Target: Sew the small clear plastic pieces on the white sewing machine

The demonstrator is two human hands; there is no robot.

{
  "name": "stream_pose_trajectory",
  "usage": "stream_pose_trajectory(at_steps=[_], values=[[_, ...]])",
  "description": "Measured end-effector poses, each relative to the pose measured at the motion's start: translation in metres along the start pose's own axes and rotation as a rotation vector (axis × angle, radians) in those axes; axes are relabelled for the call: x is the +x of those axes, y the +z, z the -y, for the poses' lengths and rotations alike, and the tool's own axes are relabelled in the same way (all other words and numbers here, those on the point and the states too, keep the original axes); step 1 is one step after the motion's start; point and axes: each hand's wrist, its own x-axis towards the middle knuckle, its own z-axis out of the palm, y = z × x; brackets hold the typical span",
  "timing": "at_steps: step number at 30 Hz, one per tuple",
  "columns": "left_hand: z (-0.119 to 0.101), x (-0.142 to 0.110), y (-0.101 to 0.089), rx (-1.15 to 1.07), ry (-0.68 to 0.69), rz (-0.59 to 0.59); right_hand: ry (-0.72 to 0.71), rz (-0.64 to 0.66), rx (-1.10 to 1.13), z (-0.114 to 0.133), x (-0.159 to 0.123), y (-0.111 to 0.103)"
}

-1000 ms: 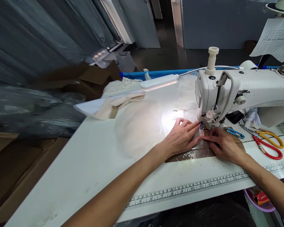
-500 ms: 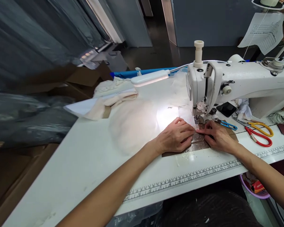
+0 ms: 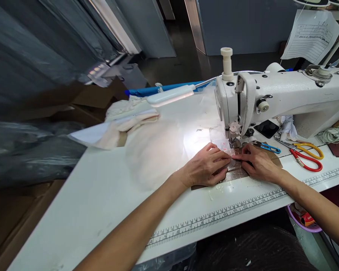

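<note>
Touching sheer fabric (image 3: pixel 219 141), left hand (image 3: pixel 205 165) and right hand (image 3: pixel 258 162) half-curl fingers (image 3: pixel 220 154); grip unclear.

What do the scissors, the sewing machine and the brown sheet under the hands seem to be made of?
Scissors: bare grey blades suggest steel; smooth, glossy red and yellow handles look plastic or plastic-coated.
Sewing machine: probably metal under white paint, judging by its even, slightly shiny shell.
Brown sheet: perhaps card, partly under clear film or tape, as its front shines with crease lines; uncertain.
</note>
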Motion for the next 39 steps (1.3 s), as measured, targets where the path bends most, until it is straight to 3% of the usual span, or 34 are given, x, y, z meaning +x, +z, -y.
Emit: stream_pose_trajectory(at_steps=[13,20,29,39], values=[[-0.006,0.003,-0.003,0.113,0.002,0.107,-0.095,-0.049,-0.126,-0.003,-0.001,0.006],[-0.008,0.002,-0.002,0.050,-0.073,0.070,-0.078,0.004,-0.181,0.002,0.002,0.002],[-0.003,-0.002,-0.002,-0.025,-0.159,0.167,-0.023,0.125,-0.255,0.010,0.014,-0.006],[-0.003,0.000,-0.001,0.043,-0.224,0.191,-0.058,0.092,-0.225,0.006,0.012,-0.007]])
